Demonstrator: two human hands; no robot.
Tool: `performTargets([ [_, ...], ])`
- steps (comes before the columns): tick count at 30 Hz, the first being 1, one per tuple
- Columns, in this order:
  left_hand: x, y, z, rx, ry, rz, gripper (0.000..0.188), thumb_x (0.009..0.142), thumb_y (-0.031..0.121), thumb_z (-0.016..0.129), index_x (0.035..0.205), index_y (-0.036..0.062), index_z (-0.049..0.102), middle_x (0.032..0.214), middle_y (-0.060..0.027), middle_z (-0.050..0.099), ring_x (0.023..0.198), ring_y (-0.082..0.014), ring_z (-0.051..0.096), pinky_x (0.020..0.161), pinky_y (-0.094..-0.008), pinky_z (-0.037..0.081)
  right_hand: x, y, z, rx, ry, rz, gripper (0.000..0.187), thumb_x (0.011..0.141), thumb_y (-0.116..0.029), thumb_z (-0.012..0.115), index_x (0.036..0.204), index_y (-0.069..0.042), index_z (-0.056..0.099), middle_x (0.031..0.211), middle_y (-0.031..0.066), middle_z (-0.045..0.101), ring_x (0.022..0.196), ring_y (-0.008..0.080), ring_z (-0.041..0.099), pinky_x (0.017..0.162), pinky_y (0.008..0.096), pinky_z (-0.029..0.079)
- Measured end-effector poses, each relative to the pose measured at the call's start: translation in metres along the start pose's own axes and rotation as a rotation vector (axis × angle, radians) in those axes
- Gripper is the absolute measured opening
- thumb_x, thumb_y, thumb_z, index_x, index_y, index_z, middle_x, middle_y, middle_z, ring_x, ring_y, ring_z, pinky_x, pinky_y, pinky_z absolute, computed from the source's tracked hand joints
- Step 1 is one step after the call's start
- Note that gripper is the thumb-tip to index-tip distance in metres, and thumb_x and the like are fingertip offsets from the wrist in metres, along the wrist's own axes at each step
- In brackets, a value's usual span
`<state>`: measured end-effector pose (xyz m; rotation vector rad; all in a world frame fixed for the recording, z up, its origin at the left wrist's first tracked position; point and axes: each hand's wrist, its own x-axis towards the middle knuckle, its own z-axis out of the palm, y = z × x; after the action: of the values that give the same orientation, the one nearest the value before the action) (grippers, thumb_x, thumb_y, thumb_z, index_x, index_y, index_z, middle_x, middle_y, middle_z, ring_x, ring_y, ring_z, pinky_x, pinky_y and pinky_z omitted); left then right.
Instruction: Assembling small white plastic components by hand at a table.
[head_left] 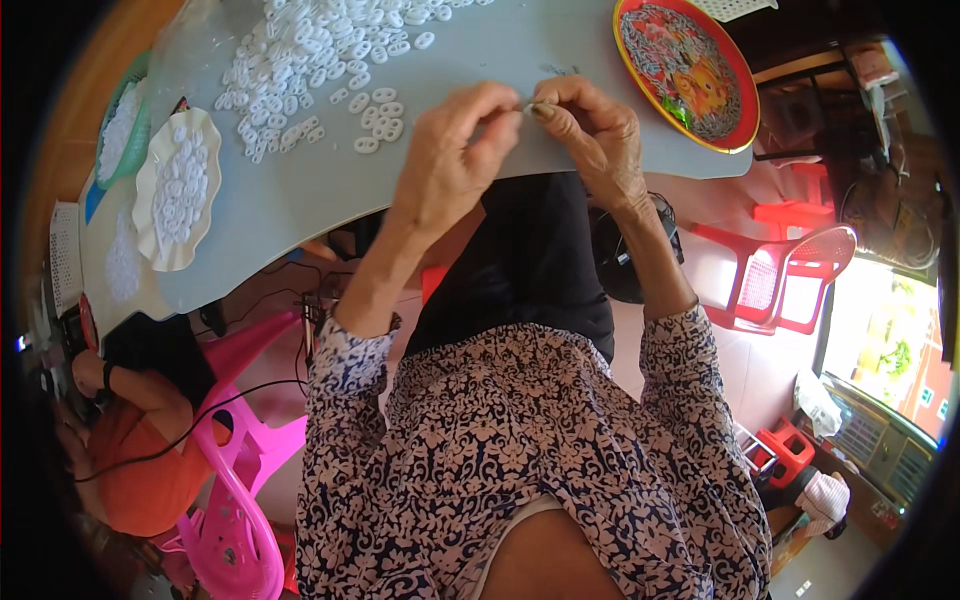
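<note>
Close together over the table's near edge, my left hand (452, 155) and my right hand (602, 140) meet with pinched fingertips. Between them is something tiny and pale, too small to name. To the left of my left hand lie several white oval plastic pieces (384, 112) with two holes each. A large heap of the same pieces (315, 50) spreads behind them. Right of my right hand, a round red tray (742, 100) with a yellow rim holds many small grey metal pieces (720, 122). A few grey bits (558, 70) lie on the table beyond my fingers.
On the grey table (270, 205), a cream scalloped dish (150, 225) of white pieces and a green basket (138, 135) stand at left. A person in orange (150, 470) sits by a pink chair (245, 520). Red plastic chairs (765, 275) stand at right.
</note>
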<state>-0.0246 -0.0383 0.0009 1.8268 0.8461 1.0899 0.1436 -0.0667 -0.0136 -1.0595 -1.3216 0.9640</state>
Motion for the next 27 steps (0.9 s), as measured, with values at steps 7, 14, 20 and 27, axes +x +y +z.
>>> performTargets([
  [7,0.003,0.005,-0.062,0.748,-0.204,0.243,0.019,0.076,0.002,0.059,0.096,0.0030,0.059,0.094,-0.0099,0.051,0.096,-0.0289,0.044,0.087,-0.0386,0.038,-0.004,-0.005,-0.005,-0.021,0.003,0.106,0.013,0.089,-0.013,0.060,0.090,-0.001,0.061,0.075,0.0005,0.062,0.064,0.0054,0.053,0.057,0.0201,0.045],
  [14,0.002,-0.008,-0.061,0.820,-0.212,0.278,0.022,0.074,0.000,0.062,0.095,0.0023,0.058,0.097,-0.0095,0.049,0.098,-0.0295,0.043,0.089,-0.0396,0.037,-0.007,-0.007,0.000,-0.069,0.014,0.053,0.014,0.087,-0.014,0.064,0.089,0.000,0.063,0.075,0.0006,0.062,0.066,0.0055,0.053,0.059,0.0195,0.045],
  [20,0.002,-0.011,-0.051,0.755,-0.175,0.280,0.015,0.073,0.000,0.063,0.087,0.0015,0.056,0.088,-0.0092,0.050,0.092,-0.0293,0.045,0.082,-0.0374,0.041,-0.006,0.002,0.001,-0.109,0.017,-0.124,0.013,0.083,-0.012,0.067,0.088,0.000,0.066,0.074,0.0008,0.061,0.071,0.0059,0.053,0.061,0.0203,0.044],
  [27,0.014,0.001,-0.024,-0.081,-0.087,-0.280,0.017,0.085,0.013,0.060,0.097,0.0008,0.063,0.084,-0.0024,0.062,0.077,-0.0105,0.057,0.073,-0.0239,0.044,-0.010,-0.009,0.000,-0.004,-0.018,0.060,0.014,0.085,-0.008,0.065,0.097,-0.001,0.064,0.082,0.0000,0.062,0.070,0.0046,0.055,0.065,0.0200,0.047],
])
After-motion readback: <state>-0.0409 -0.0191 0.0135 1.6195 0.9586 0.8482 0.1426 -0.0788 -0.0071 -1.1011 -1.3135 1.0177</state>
